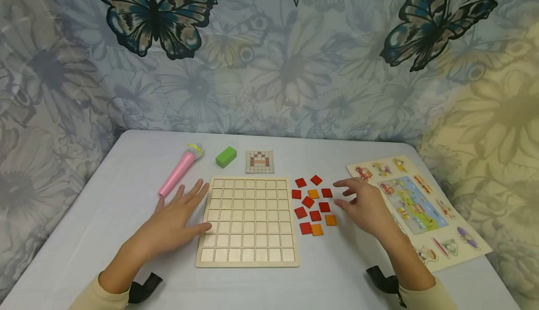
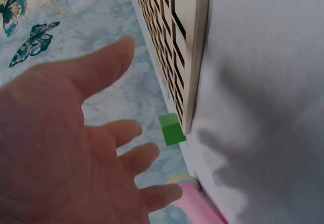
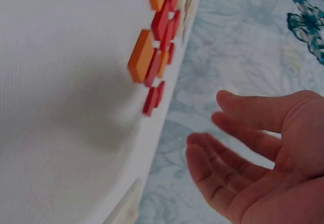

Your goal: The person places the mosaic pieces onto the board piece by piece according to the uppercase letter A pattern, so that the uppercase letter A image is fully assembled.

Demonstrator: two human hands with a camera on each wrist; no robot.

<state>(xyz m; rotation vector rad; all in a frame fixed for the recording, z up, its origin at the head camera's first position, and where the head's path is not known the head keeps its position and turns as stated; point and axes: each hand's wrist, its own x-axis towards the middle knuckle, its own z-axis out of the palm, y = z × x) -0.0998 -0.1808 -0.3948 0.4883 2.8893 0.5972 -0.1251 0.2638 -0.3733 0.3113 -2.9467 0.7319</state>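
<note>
a: how would those small flat red square tiles [image 1: 315, 216] and orange square tiles [image 1: 331, 220] handle? they're scattered just right of centre in the head frame.

b: light and stiff, i'd guess, maybe slick on the faces. i'd pinch across two opposite side edges, they've got visible thickness. can't tell if it's wood or plastic. the lowest red and orange ones seem to touch, so use their free sides.

a: anyone holding one?

b: nope. the bare right hand [image 1: 364, 207], right of them, has its fingers loosely bent, thumb apart, nothing pinched. the bare left hand [image 1: 170, 225], lower left of centre, has its fingers spread, also holding nothing, by the pale wooden-looking grid board [image 1: 248, 264]. that's probably rigid, so grab the raised rim. shallow square cells, thin dividers.

a: further out?

b: above the board, a sharp-cornered green block [image 1: 226, 157] and a thin square grid-print card [image 1: 259, 162]. upper left of it, a smooth pink toy-looking microphone [image 1: 178, 174]. far right, a flat cream picture board [image 1: 463, 256]. all on a white cloth-looking tabletop [image 1: 252, 291].
</note>
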